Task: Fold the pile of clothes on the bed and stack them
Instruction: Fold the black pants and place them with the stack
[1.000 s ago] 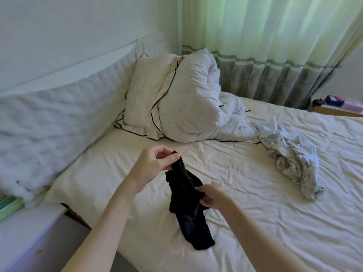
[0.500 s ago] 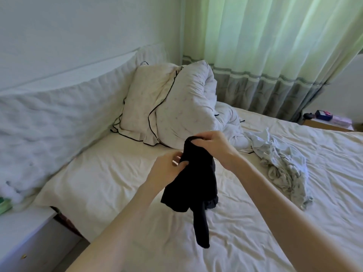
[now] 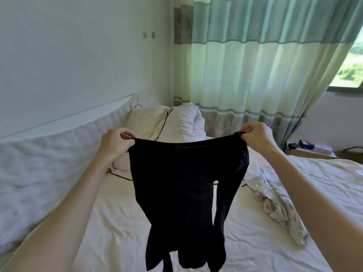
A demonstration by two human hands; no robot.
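Garment: black trousers [image 3: 184, 185], held up in the air above the bed, spread by the waistband; legs hang straight down from the grip line, lower ends cut off by the bottom of the view.
Waistband: stretched taut between the two grip points, sagging slightly in the middle.
Left hand [image 3: 115, 143]: closed on the left corner of the waistband; fabric pinched between thumb and curled fingers.
Right hand [image 3: 257, 136]: closed on the right corner of the waistband; the same pinch is seen, fingers curled over the edge.
Arms: both extended forward, bare forearms visible.
Below the grip: bed [image 3: 121, 222] with a creased cream sheet; the trousers are not seen touching it.
Right of and below the right grip: crumpled light patterned garment [image 3: 275, 203], lying loose on the sheet.
Beyond the grip, between the hands: pillows [image 3: 169, 122] with dark piping, propped at the head corner.
Left of the left grip: padded white headboard [image 3: 39, 165] along the wall.
Beyond the right grip: green and cream curtain [image 3: 255, 61].
Far right: bedside table [image 3: 312, 153] with small items, not identifiable.
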